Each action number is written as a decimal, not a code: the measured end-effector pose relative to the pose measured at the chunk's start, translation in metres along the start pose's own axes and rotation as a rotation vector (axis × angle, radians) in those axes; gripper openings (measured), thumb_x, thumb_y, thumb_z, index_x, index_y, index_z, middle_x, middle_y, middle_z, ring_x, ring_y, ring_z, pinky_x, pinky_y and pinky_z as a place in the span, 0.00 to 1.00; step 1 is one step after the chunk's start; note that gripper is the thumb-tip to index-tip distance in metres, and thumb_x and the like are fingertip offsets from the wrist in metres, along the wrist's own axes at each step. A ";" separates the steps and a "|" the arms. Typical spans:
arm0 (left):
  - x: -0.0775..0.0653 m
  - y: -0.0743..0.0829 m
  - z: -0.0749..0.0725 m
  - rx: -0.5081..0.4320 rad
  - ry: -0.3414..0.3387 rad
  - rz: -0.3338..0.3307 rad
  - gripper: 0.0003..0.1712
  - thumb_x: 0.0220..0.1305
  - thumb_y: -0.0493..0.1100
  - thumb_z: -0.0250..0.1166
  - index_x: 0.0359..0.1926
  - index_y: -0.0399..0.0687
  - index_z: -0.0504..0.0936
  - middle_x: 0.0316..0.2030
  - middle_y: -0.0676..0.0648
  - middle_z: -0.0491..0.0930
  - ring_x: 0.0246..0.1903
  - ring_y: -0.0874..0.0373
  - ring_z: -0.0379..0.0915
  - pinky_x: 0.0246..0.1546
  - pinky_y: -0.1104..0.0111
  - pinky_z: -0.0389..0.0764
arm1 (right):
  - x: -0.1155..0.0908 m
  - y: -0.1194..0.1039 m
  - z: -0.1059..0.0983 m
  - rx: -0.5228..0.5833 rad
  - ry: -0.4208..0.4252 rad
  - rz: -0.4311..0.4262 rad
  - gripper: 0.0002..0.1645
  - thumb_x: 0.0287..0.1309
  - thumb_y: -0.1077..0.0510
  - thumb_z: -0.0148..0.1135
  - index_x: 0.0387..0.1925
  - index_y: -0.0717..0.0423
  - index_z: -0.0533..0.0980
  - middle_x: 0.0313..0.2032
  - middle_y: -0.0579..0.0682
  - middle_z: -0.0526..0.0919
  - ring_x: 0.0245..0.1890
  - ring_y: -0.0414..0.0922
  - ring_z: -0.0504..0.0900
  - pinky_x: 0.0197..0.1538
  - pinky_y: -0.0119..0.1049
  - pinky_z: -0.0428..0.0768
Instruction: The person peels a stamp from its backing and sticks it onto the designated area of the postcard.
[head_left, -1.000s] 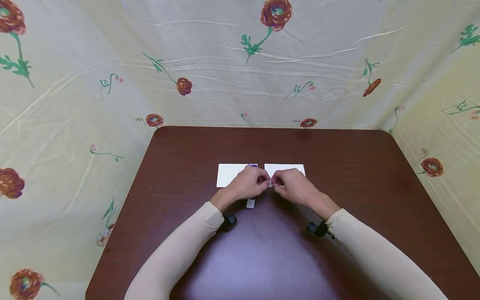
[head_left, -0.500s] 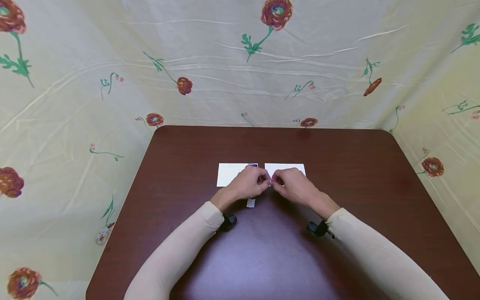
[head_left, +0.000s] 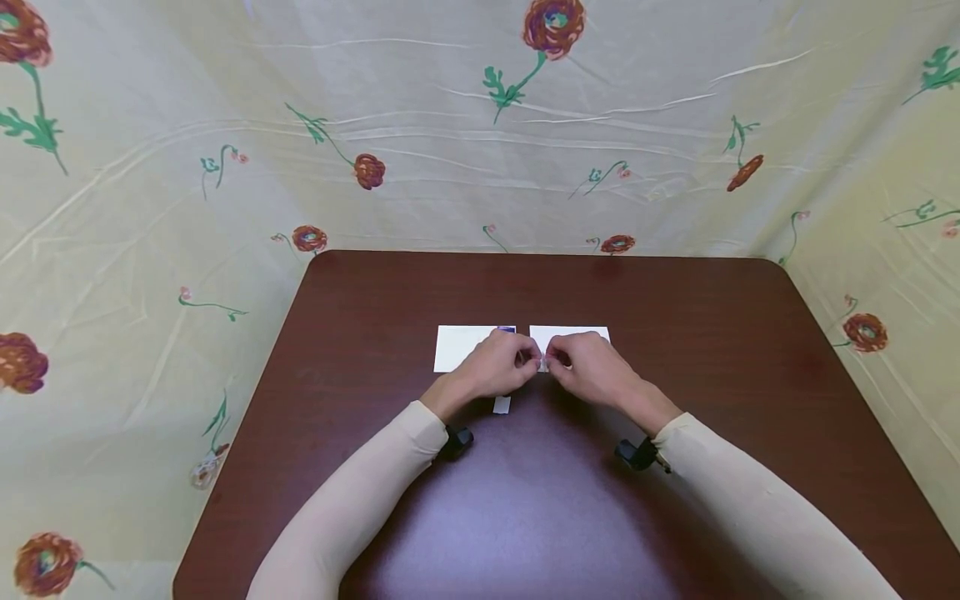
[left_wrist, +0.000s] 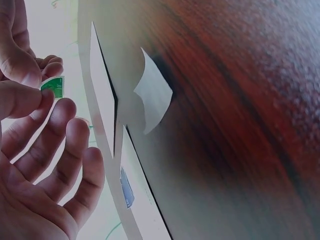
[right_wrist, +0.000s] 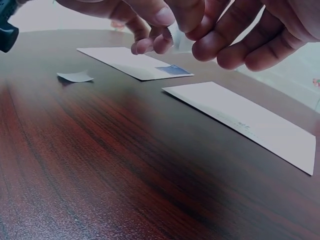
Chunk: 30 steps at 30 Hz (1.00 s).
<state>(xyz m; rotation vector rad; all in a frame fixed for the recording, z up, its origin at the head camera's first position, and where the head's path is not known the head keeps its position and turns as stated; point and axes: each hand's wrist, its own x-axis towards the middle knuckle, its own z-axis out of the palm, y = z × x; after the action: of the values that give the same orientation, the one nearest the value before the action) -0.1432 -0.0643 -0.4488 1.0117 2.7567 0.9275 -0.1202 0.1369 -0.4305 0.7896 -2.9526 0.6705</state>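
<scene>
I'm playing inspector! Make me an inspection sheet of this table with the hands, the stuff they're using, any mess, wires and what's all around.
Surface: brown wood-grain table, shiny toward the near side.
Job's things: small green piece between the hands; left card, white with a blue patch at one corner; right card, white with faint print, apart from the left one.
Clutter: one curled paper scrap.
Hands: left hand and right hand both seem to pinch the green piece.
Cables: nothing seen.
Surroundings: pale cloth with printed red flowers.
</scene>
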 end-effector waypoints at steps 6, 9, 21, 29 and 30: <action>0.000 -0.001 0.000 -0.005 0.002 0.003 0.05 0.63 0.42 0.63 0.33 0.52 0.86 0.24 0.58 0.80 0.26 0.67 0.75 0.30 0.74 0.76 | -0.001 0.003 -0.004 0.002 -0.003 0.040 0.06 0.62 0.55 0.61 0.28 0.45 0.79 0.20 0.40 0.75 0.21 0.40 0.71 0.27 0.34 0.71; 0.000 -0.003 0.000 -0.004 0.007 -0.004 0.05 0.63 0.42 0.63 0.32 0.52 0.85 0.23 0.58 0.80 0.26 0.67 0.75 0.29 0.74 0.76 | -0.003 0.005 -0.006 -0.002 0.006 0.056 0.06 0.61 0.55 0.62 0.28 0.46 0.80 0.20 0.41 0.75 0.21 0.40 0.71 0.27 0.34 0.71; -0.002 -0.007 -0.001 0.033 0.054 -0.069 0.06 0.63 0.42 0.61 0.32 0.56 0.84 0.23 0.59 0.79 0.25 0.67 0.74 0.27 0.73 0.74 | -0.005 0.009 -0.013 -0.008 0.001 0.088 0.05 0.60 0.55 0.64 0.29 0.50 0.82 0.20 0.43 0.76 0.21 0.41 0.71 0.27 0.34 0.71; -0.002 -0.008 -0.002 0.024 0.057 -0.097 0.06 0.63 0.43 0.61 0.32 0.56 0.84 0.25 0.59 0.80 0.24 0.68 0.74 0.26 0.73 0.74 | -0.005 0.009 -0.008 0.022 -0.086 0.041 0.08 0.60 0.56 0.62 0.25 0.47 0.80 0.17 0.39 0.74 0.19 0.38 0.69 0.26 0.33 0.69; -0.002 -0.008 -0.002 0.023 0.058 -0.097 0.06 0.63 0.42 0.61 0.32 0.56 0.84 0.25 0.59 0.80 0.24 0.68 0.74 0.26 0.73 0.74 | -0.005 0.009 -0.007 0.028 -0.102 0.018 0.08 0.60 0.57 0.62 0.24 0.46 0.80 0.16 0.38 0.73 0.19 0.38 0.69 0.26 0.33 0.69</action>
<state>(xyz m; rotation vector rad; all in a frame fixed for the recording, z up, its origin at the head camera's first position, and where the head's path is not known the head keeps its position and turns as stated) -0.1466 -0.0708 -0.4520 0.8586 2.8407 0.9281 -0.1205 0.1492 -0.4286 0.8242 -3.0519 0.6942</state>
